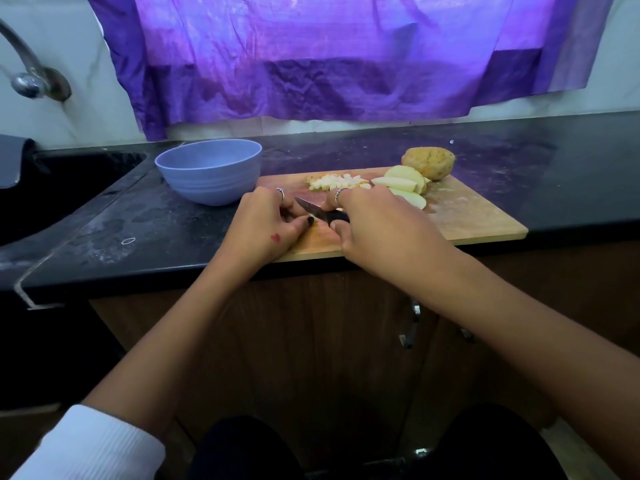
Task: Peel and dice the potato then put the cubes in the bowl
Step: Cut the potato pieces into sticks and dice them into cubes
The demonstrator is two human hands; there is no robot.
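Your board point(467, 216) at 3 o'clock is pale matt wood, dusted with starch. The counter point(156, 230) is dark polished stone, smeared and speckled. At 10 o'clock the bowl point(211, 174) looks like matt lilac plastic, ribbed low down. The knife point(313, 210) has a shiny metal blade. At 12 o'clock hangs creased purple cloth point(311, 64); the tap point(27, 74) is glossy chrome.

One pale blue plastic bowl point(209, 171), one wooden cutting board point(474, 216), one black-handled knife point(320, 213), one unpeeled brown potato point(429, 163), one heap of diced cubes point(337, 182), several peeled slices point(403, 181).
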